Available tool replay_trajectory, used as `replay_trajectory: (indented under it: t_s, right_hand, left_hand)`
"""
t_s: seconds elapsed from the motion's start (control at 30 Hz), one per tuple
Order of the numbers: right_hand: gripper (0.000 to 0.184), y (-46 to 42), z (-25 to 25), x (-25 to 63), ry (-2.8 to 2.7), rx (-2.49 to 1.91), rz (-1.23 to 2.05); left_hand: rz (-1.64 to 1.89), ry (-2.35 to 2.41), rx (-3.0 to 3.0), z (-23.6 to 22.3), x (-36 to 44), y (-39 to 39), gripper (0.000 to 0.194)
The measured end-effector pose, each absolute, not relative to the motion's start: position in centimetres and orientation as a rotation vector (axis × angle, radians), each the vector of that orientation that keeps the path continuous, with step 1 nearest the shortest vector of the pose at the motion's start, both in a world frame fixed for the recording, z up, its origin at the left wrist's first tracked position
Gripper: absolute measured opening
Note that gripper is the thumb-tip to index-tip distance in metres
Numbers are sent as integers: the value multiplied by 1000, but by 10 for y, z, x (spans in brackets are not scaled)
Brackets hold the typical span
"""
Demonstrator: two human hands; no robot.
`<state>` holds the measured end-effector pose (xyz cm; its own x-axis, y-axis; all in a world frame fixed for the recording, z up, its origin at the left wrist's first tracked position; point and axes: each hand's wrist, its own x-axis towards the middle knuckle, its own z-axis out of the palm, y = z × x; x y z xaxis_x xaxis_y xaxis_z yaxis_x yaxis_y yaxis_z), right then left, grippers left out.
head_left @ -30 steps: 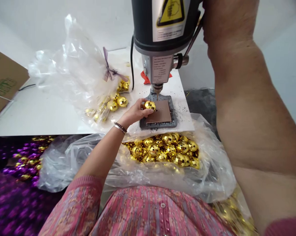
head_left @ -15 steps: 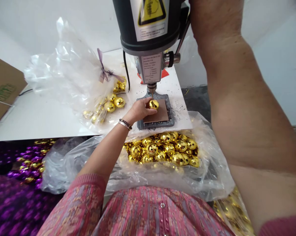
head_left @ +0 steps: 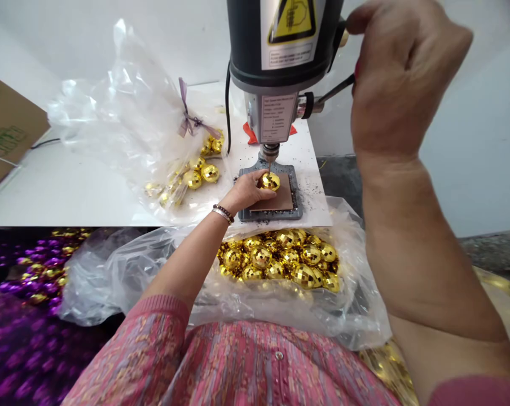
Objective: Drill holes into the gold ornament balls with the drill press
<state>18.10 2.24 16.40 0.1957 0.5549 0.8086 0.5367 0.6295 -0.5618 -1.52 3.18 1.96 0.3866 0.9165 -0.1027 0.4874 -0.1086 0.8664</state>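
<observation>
So the left hand point(head_left: 249, 192) has a gold ball point(head_left: 271, 181) pinched between thumb and fingers, seated on the brown pad point(head_left: 282, 198) near the table's front right corner. Drill bit point(head_left: 269, 167) is right over the top of it — can't tell if it's actually touching. Right hand point(head_left: 401, 73) looks curled around the end of the lever point(head_left: 338, 87), though most of that grip is hidden.

My take: keep the pinch low on the ball's sides, fingertips well off the bit's line, and pull the lever slow and even. Faceted plastic-looking surface like that could skate or spin, so center it first.

Room-wise, the drill base point(head_left: 298, 189) sits close to both the front and right edges of the table point(head_left: 81, 211). The right arm has the space past the right edge for its swing. Left side's tighter — a tied bag point(head_left: 123, 107) and loose balls point(head_left: 192, 180) there, plus an open bag point(head_left: 352, 307) just below the front edge.
</observation>
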Motion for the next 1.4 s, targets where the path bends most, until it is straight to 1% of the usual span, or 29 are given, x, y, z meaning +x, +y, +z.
replay_trajectory:
  t_s: [0.1, 0.3, 0.5, 0.73, 0.83, 0.93, 1.03, 1.13, 1.23, 1.33, 1.4]
  right_hand:
    - [40, 4, 144, 178, -1470, -985, -122]
    - [42, -8, 117, 176, -1469, -1025, -74]
    - [43, -9, 101, 172, -1440, -1038, -157]
    - [42, -1, 76, 171, -1375, -985, -218]
    - [41, 1, 56, 172, -1380, -938, -172]
    - [40, -3, 44, 172, -1375, -981, -133]
    - [41, -6, 60, 170, -1370, -994, -144]
    - [43, 0, 105, 170, -1408, -954, -127]
    - [40, 17, 146, 172, -1384, -1015, 9]
    - [37, 33, 160, 174, -1345, -1069, 2]
    - [38, 39, 157, 177, -1331, -1086, -34]
  left_hand:
    - [604, 1212, 1751, 18, -15, 32, 47]
    - [603, 1206, 1723, 15, -15, 32, 54]
    - [584, 1246, 1706, 20, -14, 30, 61]
    - [592, 1287, 1741, 26, -12, 25, 54]
    - [611, 1279, 1751, 25, -13, 25, 52]
    - [611, 1265, 1762, 25, -14, 24, 49]
    - [620, 1274, 1758, 26, -13, 23, 50]
    - [613, 1295, 1738, 24, -9, 23, 48]
    - [628, 1323, 1734, 23, -12, 20, 44]
    - [654, 1394, 1756, 31, -34, 8, 46]
    - [539, 1314, 1781, 40, -59, -7, 44]
